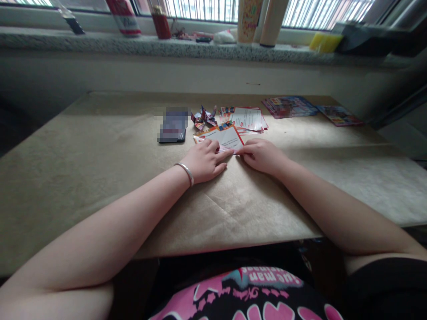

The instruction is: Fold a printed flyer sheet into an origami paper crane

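Observation:
A printed paper sheet [230, 137], white with an orange border, lies on the table between my hands, its near edge apparently folded. My left hand [206, 162], with a silver bangle at the wrist, rests on its near left part; the index finger stretches along the near edge and the thumb is apart on the table. My right hand [262, 155] pinches the near right corner between thumb and curled fingers. Just beyond the sheet sits a folded paper piece [204, 118] with pointed, colourful flaps. Behind to the right, more printed sheets [247, 119] lie stacked.
A dark phone-like object [173, 126] lies left of the sheet. Colourful printed booklets or cards [289, 107] lie at the back right, with another pile [339, 115] beside them. On the stone windowsill [187, 48] stand a red can [124, 18], a red container [161, 24] and a yellow item [325, 42].

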`<state>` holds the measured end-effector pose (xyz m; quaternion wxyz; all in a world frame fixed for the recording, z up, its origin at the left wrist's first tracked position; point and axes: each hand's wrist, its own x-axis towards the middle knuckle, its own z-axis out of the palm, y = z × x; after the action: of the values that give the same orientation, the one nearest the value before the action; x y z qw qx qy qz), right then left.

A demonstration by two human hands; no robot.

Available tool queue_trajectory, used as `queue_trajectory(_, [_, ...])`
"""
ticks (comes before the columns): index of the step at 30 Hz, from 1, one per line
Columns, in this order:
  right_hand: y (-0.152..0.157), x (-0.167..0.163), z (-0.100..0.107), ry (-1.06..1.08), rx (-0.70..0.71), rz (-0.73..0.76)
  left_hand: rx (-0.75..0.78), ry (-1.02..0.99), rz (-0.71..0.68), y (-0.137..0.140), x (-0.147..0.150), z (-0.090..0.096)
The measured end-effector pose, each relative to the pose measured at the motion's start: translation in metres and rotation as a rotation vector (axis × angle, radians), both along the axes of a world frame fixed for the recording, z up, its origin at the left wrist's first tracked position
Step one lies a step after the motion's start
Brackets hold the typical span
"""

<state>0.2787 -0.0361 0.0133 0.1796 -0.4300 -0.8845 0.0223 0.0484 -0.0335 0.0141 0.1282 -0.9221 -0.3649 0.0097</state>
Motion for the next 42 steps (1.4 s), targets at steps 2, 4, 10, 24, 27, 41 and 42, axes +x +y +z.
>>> queue_trajectory(2, [0.0, -0.001, -0.001, -0.009, 0.0, 0.0, 0.0, 0.009, -0.009, 0.0, 0.0, 0.0])
queue_trajectory(4, [0.001, -0.001, -0.002, -0.01, -0.001, 0.006, -0.008, 0.008, -0.021, 0.0, -0.001, 0.0])
queue_trajectory(10, [0.004, -0.002, -0.006, 0.052, -0.022, -0.004, -0.048, 0.0, -0.019, 0.001, -0.002, 0.002])
queue_trajectory(24, [0.007, -0.003, -0.01, 0.084, -0.012, 0.002, -0.127, -0.043, -0.003, 0.003, -0.008, 0.008])
queue_trajectory(27, [0.007, -0.003, -0.009, 0.088, -0.022, 0.002, -0.154, -0.035, 0.004, 0.005, -0.016, 0.015])
queue_trajectory(41, [0.006, -0.003, -0.009, 0.105, -0.052, 0.0, -0.217, 0.019, 0.031, 0.013, -0.038, 0.031])
queue_trajectory(42, [0.006, -0.002, -0.008, 0.105, -0.053, 0.001, -0.225, 0.024, 0.049, 0.013, -0.039, 0.032])
